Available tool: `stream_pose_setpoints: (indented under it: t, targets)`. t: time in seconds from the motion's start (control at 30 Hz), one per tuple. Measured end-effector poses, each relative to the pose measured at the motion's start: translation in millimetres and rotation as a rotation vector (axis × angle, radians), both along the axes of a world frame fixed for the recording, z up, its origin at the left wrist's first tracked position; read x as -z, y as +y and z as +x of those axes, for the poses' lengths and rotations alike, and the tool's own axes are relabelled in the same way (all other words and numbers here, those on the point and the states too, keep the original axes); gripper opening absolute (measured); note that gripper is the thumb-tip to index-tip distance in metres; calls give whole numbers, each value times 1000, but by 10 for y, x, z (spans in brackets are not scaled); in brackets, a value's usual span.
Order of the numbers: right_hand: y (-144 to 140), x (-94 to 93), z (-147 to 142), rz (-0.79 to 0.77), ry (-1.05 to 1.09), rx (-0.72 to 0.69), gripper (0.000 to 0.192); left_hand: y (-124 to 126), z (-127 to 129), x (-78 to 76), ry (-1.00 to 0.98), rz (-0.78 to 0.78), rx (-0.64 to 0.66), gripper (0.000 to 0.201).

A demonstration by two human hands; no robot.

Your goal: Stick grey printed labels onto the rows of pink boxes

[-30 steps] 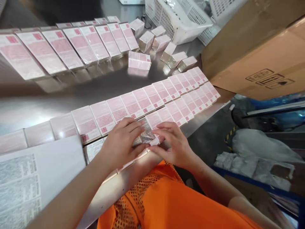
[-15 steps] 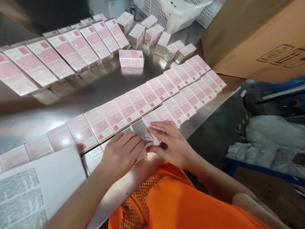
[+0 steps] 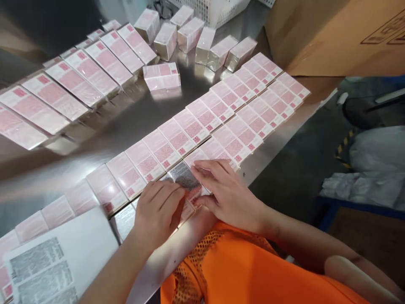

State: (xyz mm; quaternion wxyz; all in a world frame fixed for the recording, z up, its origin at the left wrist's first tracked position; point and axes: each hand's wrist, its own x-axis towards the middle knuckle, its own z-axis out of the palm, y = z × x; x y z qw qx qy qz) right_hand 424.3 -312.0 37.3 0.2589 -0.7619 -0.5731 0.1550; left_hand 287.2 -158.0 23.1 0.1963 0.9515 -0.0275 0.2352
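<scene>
Both bare forearms reached forward, close together. The left hand [image 3: 160, 209] lay palm down, fingers loosely curled; the right hand [image 3: 228, 192] lay flat, fingers stretched toward the left.

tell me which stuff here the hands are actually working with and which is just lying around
In use:
- left hand and right hand, both pressing flat
- grey printed label under the fingertips
- near rows of pink boxes
- label sheet

Lying about:
- far row of pink boxes
- loose box
- white basket
- cardboard carton
</scene>
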Motion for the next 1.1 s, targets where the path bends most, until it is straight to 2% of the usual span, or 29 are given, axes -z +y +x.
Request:
stream_pose_setpoints:
  t: [0.1,0.23,0.4,0.6,0.7,0.77,0.87,0.97,1.1]
  targets:
    - [0,-4,3,3,-5,4,50,8,13,-24,-15,-19,10,18]
    - [9,-8,50,-17,-43,-20,52,18,-15,-19,14,-4,101,19]
    - [58,-8,158,-67,-135,-156,55,22,-85,30,65,-17,144,20]
    - [79,1,195,-62,-197,-197,33,17,-54,30,75,-16,126,20]
    - [75,2,192,-47,-210,-205,24,30,-28,-2,100,-97,130,17]
    - [74,9,190,-24,-207,-213,22,42,-26,-27,128,-181,106,18]
    - [70,31,180,28,-189,-223,14,55,-42,-55,146,-283,8,29]
    - [57,60,169,73,-177,-212,14,59,-56,-60,144,-326,-62,37]
    - [38,84,167,121,-150,-256,18,62,-49,-58,157,-363,-75,42]
